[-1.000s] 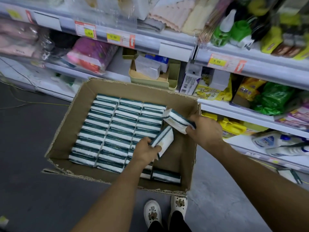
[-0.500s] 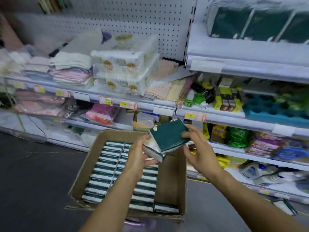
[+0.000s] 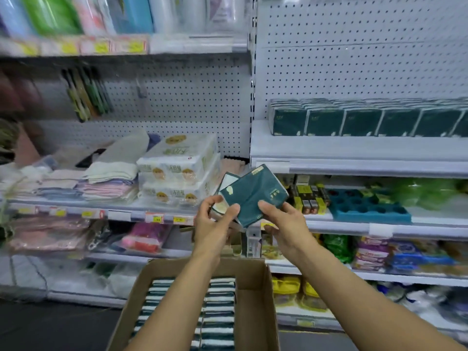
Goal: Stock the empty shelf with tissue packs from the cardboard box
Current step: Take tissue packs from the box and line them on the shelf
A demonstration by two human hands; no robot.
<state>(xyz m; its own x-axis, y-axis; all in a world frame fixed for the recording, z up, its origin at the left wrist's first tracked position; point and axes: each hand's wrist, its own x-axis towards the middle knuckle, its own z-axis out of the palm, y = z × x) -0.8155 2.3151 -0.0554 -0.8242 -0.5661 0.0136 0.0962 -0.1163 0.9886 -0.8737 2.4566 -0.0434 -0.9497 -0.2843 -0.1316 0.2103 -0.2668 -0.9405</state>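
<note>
Two dark green tissue packs (image 3: pixel 253 196) are held up in front of the shelves, one fanned behind the other. My left hand (image 3: pixel 214 224) grips their lower left corner, thumb on the front. My right hand (image 3: pixel 283 224) pinches the lower right edge of the front pack. Below my arms stands the cardboard box (image 3: pixel 255 282), with rows of green and white packs on edge inside and a bare gap along its right side. On the white upper right shelf (image 3: pixel 354 150) a row of the same green packs (image 3: pixel 364 121) stands at the back.
White toilet paper bundles (image 3: pixel 179 173) and folded towels (image 3: pixel 106 183) fill the left shelf. A blue tray (image 3: pixel 367 206) and small boxed goods sit on the shelf below the green packs. Lower shelves hold bagged goods. Dark floor lies left of the box.
Both hands have lifted the two packs from the box up to shelf height. My view has tilted upward, so the upper right shelf with green packs now shows fully.
</note>
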